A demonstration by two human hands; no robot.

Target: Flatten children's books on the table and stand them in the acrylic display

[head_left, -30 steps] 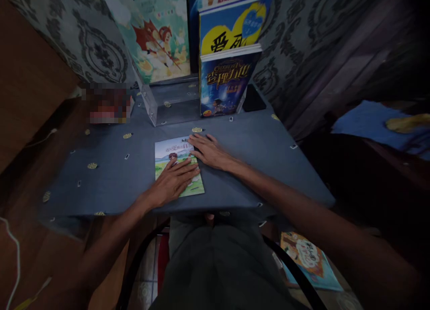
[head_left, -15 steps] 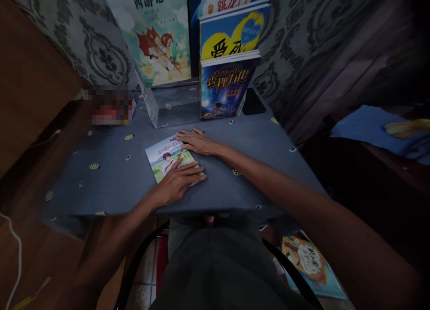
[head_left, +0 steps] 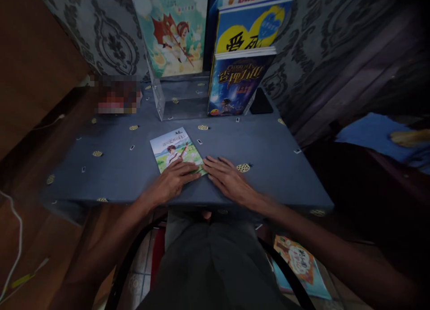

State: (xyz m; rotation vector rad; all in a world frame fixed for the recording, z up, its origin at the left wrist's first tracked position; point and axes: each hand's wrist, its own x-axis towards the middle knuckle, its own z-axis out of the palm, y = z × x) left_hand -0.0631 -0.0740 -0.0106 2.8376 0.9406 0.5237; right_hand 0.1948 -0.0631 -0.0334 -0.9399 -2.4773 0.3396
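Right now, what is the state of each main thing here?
Thin book with pale green cover: closed, flat, askew
Left hand: resting on it
Right hand: at its corner
Clear plastic stand: upright, holding books
Dark blue rectangular book: closed, standing
Black rectangular slab: lying flat
Orange and teal book: closed, flat
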